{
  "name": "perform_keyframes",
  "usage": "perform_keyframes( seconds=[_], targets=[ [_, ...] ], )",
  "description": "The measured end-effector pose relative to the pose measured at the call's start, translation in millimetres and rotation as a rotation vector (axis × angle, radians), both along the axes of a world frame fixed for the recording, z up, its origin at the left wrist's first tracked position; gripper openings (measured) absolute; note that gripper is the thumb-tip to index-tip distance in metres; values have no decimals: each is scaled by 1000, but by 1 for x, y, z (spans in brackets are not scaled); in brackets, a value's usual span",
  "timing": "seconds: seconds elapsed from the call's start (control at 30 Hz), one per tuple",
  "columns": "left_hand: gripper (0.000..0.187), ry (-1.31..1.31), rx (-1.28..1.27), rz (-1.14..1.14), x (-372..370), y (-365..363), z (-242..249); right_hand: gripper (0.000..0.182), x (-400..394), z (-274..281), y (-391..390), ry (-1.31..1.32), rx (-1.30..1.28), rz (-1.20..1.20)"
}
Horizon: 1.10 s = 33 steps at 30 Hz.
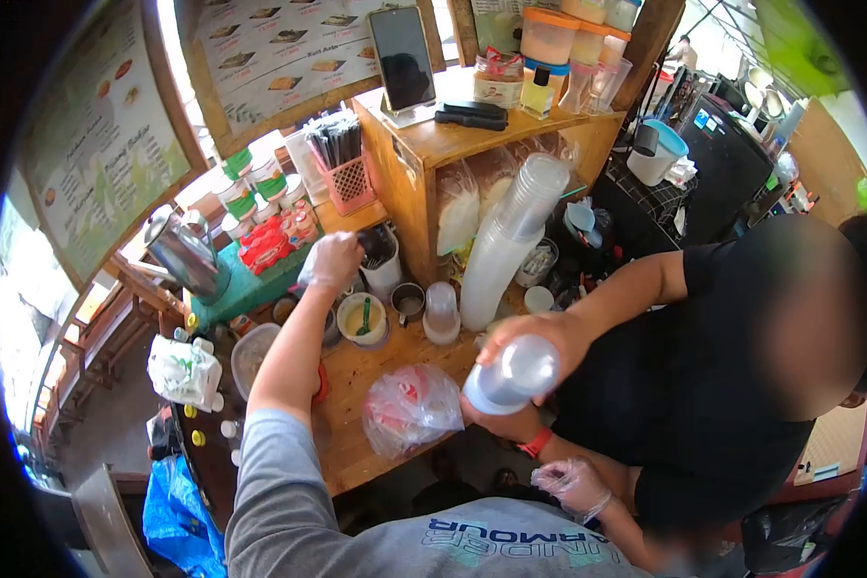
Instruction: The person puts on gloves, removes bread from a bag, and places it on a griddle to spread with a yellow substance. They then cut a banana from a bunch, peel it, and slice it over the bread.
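Note:
My left hand [331, 261], in a clear plastic glove, reaches across the counter to a white container [383, 275] with dark items inside. Its fingers are closed at the container's rim; what they hold is hidden. My right hand [574, 487], also gloved, hangs low near my body beside the co-worker's forearm, its fingers loosely bent and apart, holding nothing visible. Below my left hand stands a tub [353, 316] of pale contents with a green spoon [365, 314]. A metal mug [408, 301] and a clear plastic cup [441, 318] stand to its right.
A co-worker in black holds a silver-topped shaker [520, 371] close on my right. A tied plastic bag [411, 409] lies at the counter's front. Tall stacked cups [503, 250] lean by the wooden cabinet [405, 173]. A steel pitcher [188, 255] and cans [236, 199] stand left.

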State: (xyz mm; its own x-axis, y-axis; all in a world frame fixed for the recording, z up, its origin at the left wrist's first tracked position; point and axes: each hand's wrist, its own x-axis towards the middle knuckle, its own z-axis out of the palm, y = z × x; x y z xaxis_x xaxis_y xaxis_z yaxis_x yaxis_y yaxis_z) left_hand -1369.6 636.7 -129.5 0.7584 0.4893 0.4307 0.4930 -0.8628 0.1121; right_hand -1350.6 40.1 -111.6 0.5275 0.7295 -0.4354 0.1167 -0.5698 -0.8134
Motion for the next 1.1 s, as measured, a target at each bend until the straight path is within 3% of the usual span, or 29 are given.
perform_keyframes(
  seconds=[0.03,0.17,0.27,0.37,0.43,0.53,0.7,0.77,0.83,0.9,0.97,1.03,1.1],
  targets=[
    [22,179,118,-34,4,-3,8,28,-4,1,-4,-1,1,12],
    [22,399,166,20,22,-12,17,29,-22,10,-11,-14,61,139],
    [27,59,-88,295,21,-11,11,28,-29,14,-20,186,42,254],
    [30,-130,-152,375,7,-15,21,27,-35,15,-32,105,96,276],
    [28,-262,-49,328,5,7,16,27,-41,17,-36,47,118,268],
    [27,-397,-114,278,-3,9,44,24,-52,7,-44,84,53,21],
    [21,-478,-148,210,-62,-60,120,23,-64,4,-28,209,101,-40],
    [18,-406,-9,157,-101,-107,153,23,-68,22,-9,83,169,6],
    [17,-514,56,14,-147,-150,170,27,-72,36,10,-91,277,51],
    [6,-612,0,-25,-186,-209,187,46,-82,48,32,-336,451,8],
    [4,-726,-342,-149,-220,-267,189,76,-90,51,55,-652,643,-60],
    [6,-698,-285,-238,-246,-323,187,89,-102,72,69,-730,679,-83],
    [11,-668,-301,-169,-274,-385,191,62,-118,95,78,-860,809,17]
  ],
)
